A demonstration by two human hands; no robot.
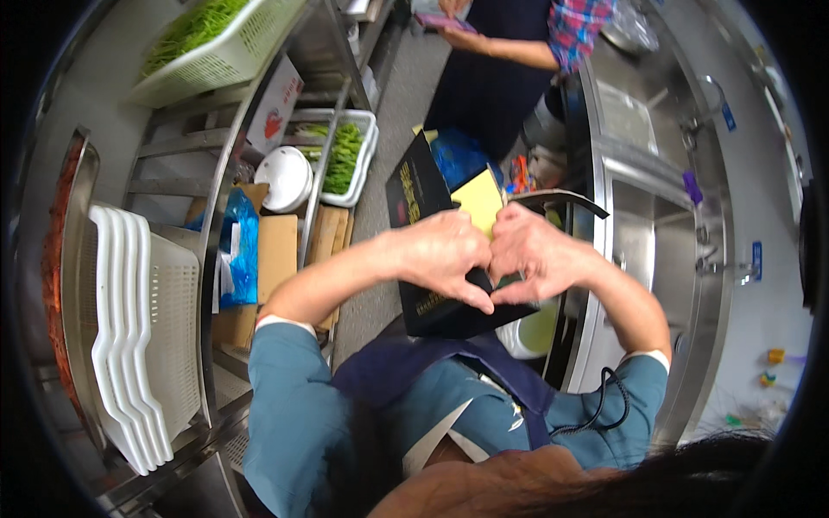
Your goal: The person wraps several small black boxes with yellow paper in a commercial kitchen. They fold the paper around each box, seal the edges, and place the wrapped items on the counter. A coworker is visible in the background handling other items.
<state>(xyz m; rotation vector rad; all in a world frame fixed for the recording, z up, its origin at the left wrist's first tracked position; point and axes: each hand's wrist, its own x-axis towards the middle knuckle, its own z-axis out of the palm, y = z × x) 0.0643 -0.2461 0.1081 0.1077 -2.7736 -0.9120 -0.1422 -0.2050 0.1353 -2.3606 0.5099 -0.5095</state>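
In front of my chest is a black cardboard box (pixel 421 188) with gold writing and a pale yellow inner face (pixel 479 197). My left hand (pixel 447 252) and my right hand (pixel 534 256) meet over it, knuckles close together and thumbs nearly touching. Both sets of fingers are curled on the cardboard along its upper edge; the hands hide exactly what part they pinch. A dark strip or flap (pixel 570 197) of the box sticks out to the right beyond my right hand.
Metal shelving on the left carries stacked white plastic baskets (pixel 175 324), a basket of greens (pixel 259 39) and white lids (pixel 283 178). Steel sinks (pixel 638 239) line the right. Ahead stands another person (pixel 499 78) holding a phone. A bucket (pixel 537 330) sits below the box.
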